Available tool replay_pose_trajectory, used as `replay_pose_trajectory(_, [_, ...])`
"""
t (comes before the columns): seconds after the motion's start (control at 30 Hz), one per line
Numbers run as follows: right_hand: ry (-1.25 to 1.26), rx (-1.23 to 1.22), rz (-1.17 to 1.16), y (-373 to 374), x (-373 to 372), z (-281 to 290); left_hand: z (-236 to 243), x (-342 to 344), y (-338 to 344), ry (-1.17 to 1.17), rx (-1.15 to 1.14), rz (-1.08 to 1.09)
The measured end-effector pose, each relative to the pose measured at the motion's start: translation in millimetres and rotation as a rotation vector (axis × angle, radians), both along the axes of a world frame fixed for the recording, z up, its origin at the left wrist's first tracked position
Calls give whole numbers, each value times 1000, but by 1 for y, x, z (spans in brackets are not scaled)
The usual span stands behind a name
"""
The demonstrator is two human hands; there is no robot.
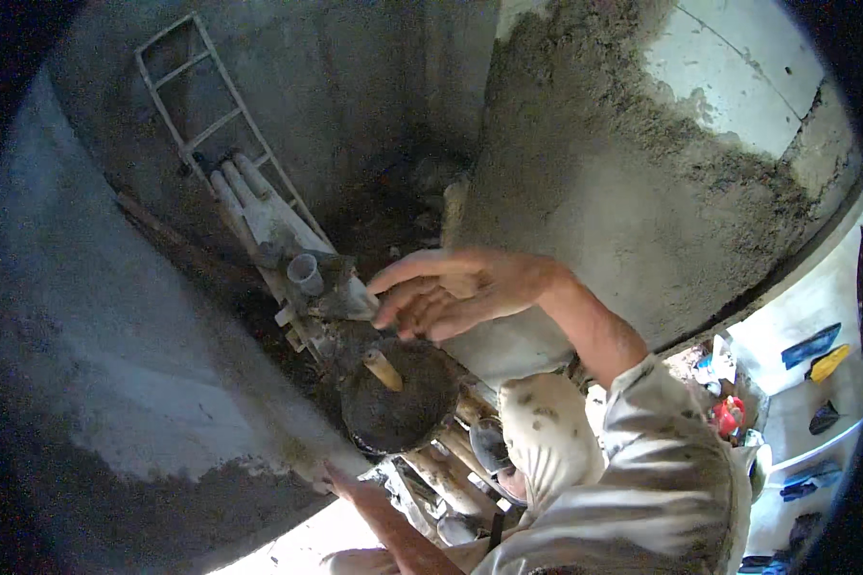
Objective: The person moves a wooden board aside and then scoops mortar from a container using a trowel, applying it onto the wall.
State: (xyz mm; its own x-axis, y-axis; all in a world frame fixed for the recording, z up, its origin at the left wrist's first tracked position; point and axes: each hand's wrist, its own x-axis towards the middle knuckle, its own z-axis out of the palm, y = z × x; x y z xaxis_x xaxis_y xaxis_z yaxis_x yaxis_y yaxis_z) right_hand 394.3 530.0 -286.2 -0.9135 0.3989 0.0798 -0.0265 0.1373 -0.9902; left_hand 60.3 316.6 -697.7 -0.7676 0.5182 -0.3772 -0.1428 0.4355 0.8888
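Note:
My right hand (460,292) is raised over the scaffold planks with its fingers apart and slightly bent, holding nothing, near a grey-smeared board (340,299) and a translucent plastic cup (306,276). Below it a round container of grey mortar (398,417) has a tool's wooden handle (382,369) sticking up from it. My left hand (345,487) is low, beside the partly plastered wall (201,402), its fingers curled at a pale, blurred object that I cannot make out.
A pale metal ladder (177,75) lies toward the back left with poles (249,177) beside it. A rough plastered wall (642,220) rises at the right. Wooden poles (441,474) lie below the container. Red, blue and yellow items (727,414) show beyond the right edge.

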Motion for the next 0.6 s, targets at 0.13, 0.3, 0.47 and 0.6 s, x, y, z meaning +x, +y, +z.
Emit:
replay_pose_trajectory(0.13, [-262,267,-192,39,47,-123,-16,22,22,-53,-10,-202])
replay_pose_trajectory(0.3, [-760,662,-442,5,72,-124,9,7,49,-9,7,-385])
replay_pose_trajectory(0.47, [-859,902,-185,-31,78,-83,52,-3,58,-226,-72,-346])
replay_pose_trajectory(0.6, [-701,529,-279,-62,79,-13,87,3,71,-735,-138,-62])
